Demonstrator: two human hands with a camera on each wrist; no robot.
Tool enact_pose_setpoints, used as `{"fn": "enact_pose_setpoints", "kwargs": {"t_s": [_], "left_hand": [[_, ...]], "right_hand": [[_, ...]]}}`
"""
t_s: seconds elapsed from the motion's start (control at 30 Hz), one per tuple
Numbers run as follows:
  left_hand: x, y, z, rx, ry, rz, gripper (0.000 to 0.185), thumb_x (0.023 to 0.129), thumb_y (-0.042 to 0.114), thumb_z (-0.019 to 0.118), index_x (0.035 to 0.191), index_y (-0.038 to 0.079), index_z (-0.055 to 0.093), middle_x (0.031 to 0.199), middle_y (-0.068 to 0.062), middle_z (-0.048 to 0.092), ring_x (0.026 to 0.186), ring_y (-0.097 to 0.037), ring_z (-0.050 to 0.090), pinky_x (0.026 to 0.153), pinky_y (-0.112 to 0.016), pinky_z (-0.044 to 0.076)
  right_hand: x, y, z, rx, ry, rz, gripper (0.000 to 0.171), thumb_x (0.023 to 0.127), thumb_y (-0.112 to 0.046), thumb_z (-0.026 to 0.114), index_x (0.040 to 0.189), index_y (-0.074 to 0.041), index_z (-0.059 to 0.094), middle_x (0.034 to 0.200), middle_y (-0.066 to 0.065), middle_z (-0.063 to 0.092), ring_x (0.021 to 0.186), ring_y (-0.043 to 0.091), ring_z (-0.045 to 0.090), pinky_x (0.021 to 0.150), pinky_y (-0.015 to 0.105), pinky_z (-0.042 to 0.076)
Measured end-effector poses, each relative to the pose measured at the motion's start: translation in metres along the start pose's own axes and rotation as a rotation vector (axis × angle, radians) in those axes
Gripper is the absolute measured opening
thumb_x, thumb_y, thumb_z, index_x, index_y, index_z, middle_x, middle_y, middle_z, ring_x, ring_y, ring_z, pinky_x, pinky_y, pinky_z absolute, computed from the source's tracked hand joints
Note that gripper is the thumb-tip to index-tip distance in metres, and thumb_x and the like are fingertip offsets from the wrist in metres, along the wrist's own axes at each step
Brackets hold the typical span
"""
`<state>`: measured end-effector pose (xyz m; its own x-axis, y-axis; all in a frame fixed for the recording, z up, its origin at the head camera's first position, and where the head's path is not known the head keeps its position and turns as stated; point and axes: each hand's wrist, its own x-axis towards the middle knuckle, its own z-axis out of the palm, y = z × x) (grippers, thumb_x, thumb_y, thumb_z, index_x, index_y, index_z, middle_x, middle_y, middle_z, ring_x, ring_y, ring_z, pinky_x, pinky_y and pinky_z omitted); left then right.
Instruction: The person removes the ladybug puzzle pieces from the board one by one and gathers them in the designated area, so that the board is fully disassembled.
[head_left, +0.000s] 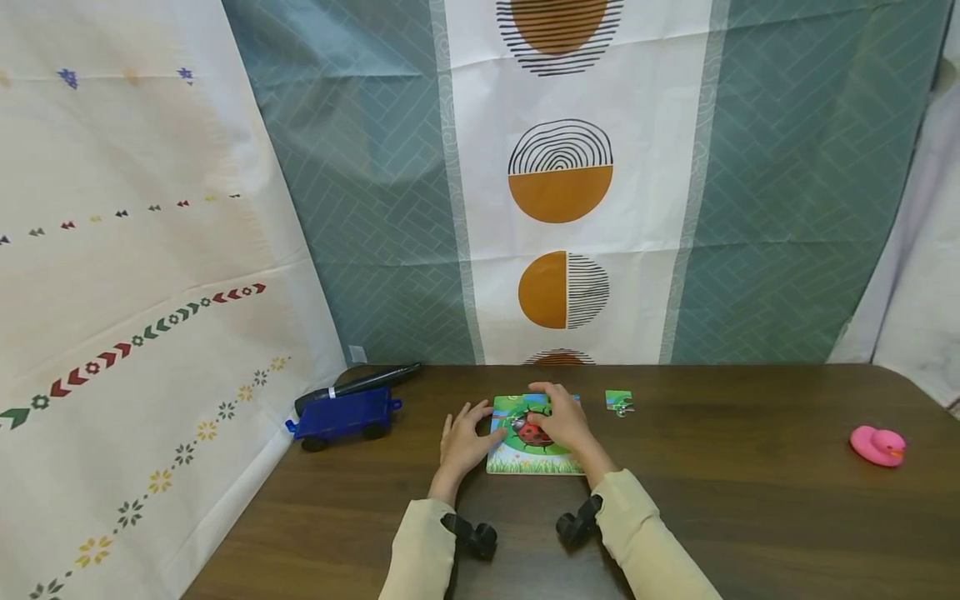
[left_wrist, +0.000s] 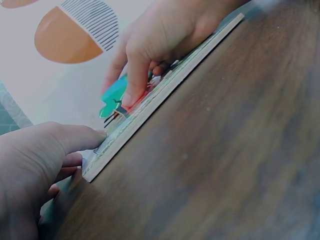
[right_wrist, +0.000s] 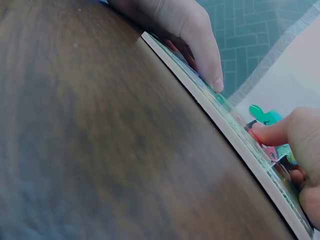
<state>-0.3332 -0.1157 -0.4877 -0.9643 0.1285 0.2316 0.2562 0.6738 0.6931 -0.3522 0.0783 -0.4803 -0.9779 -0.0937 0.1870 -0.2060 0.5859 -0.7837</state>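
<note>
At twelve o'clock from the person, a ladybird puzzle board (head_left: pixel 525 467) lies flat on the wooden table (head_left: pixel 750 508), its grass border toward six. Left hand (head_left: pixel 463 447): stationed at the board's nine o'clock edge, fingers spread wide, thumb resting on its face; no piece seen in that grip. Probable purpose: steadying the board against sliding. Right hand (head_left: pixel 564 423): over the board's two o'clock side, grip narrow, thumb and fingers pinching a green puzzle piece (left_wrist: pixel 114 96). That piece tilts over the picture; whether its lower edge touches the board cannot be told. Such a pinch likely allows fine turning. One loose piece (head_left: pixel 618 402) lies just beside the board, between two and three o'clock, presumably within easy reach. Well apart: blue cart (head_left: pixel 345 415) at nine, black marker (head_left: pixel 367 385) behind it, pink duck (head_left: pixel 876 446) at three, all apparently outside the working area.
</note>
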Motion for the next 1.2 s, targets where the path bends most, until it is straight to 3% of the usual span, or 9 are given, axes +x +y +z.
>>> {"fn": "enact_pose_setpoints", "kwargs": {"t_s": [0.2, 0.37, 0.77, 0.93, 1.07, 1.2], "left_hand": [[-0.0022, -0.0001, -0.0014, -0.007, -0.010, -0.020, 0.050, 0.086, 0.031, 0.070, 0.129, 0.006, 0.063, 0.148, -0.012, 0.050, 0.145, -0.039, 0.033, 0.122, -0.062, 0.008], [-0.0018, -0.0001, -0.0019, -0.006, -0.019, -0.020, 0.051, 0.087, 0.031, 0.070, 0.130, 0.006, 0.062, 0.149, -0.011, 0.050, 0.146, -0.038, 0.032, 0.122, -0.061, 0.008], [0.0029, -0.0012, -0.0034, -0.003, -0.014, -0.016, 0.052, 0.087, 0.031, 0.069, 0.132, 0.006, 0.061, 0.150, -0.011, 0.049, 0.146, -0.038, 0.031, 0.122, -0.061, 0.007], [0.0009, -0.0028, 0.0003, 0.002, -0.031, -0.023, 0.052, 0.087, 0.032, 0.069, 0.132, 0.007, 0.061, 0.150, -0.011, 0.048, 0.147, -0.037, 0.031, 0.122, -0.061, 0.007], [0.0000, -0.0006, 0.0009, 0.005, -0.027, -0.023, 0.051, 0.087, 0.031, 0.070, 0.131, 0.006, 0.061, 0.149, -0.011, 0.049, 0.146, -0.038, 0.032, 0.122, -0.061, 0.008], [0.0014, 0.0015, 0.0004, 0.012, -0.021, -0.028, 0.052, 0.086, 0.031, 0.070, 0.131, 0.006, 0.061, 0.149, -0.011, 0.049, 0.146, -0.037, 0.031, 0.123, -0.060, 0.008]], "right_hand": [[-0.0013, 0.0017, -0.0002, 0.024, -0.021, 0.016, 0.056, 0.092, -0.012, 0.065, 0.145, -0.015, 0.047, 0.142, 0.019, 0.054, 0.125, 0.041, 0.054, 0.087, 0.051, 0.053], [-0.0017, 0.0019, -0.0023, 0.003, -0.027, 0.007, 0.040, 0.094, -0.012, 0.063, 0.133, -0.013, 0.058, 0.134, 0.018, 0.061, 0.121, 0.040, 0.057, 0.091, 0.054, 0.051], [0.0059, 0.0042, -0.0036, 0.001, -0.071, -0.049, 0.023, 0.094, -0.013, 0.063, 0.117, -0.009, 0.061, 0.114, 0.013, 0.068, 0.095, 0.026, 0.064, 0.076, 0.039, 0.052], [0.0021, 0.0079, -0.0045, 0.002, -0.077, -0.038, 0.019, 0.094, -0.012, 0.063, 0.112, -0.010, 0.062, 0.110, 0.012, 0.069, 0.094, 0.026, 0.064, 0.075, 0.038, 0.051], [0.0004, 0.0075, -0.0071, 0.014, -0.079, -0.026, 0.020, 0.095, -0.014, 0.062, 0.114, -0.010, 0.061, 0.110, 0.012, 0.069, 0.096, 0.025, 0.063, 0.077, 0.039, 0.051], [0.0020, 0.0051, -0.0095, 0.005, -0.065, -0.029, 0.027, 0.097, -0.017, 0.059, 0.121, -0.005, 0.056, 0.101, 0.013, 0.066, 0.085, 0.022, 0.057, 0.076, 0.037, 0.047]]}}
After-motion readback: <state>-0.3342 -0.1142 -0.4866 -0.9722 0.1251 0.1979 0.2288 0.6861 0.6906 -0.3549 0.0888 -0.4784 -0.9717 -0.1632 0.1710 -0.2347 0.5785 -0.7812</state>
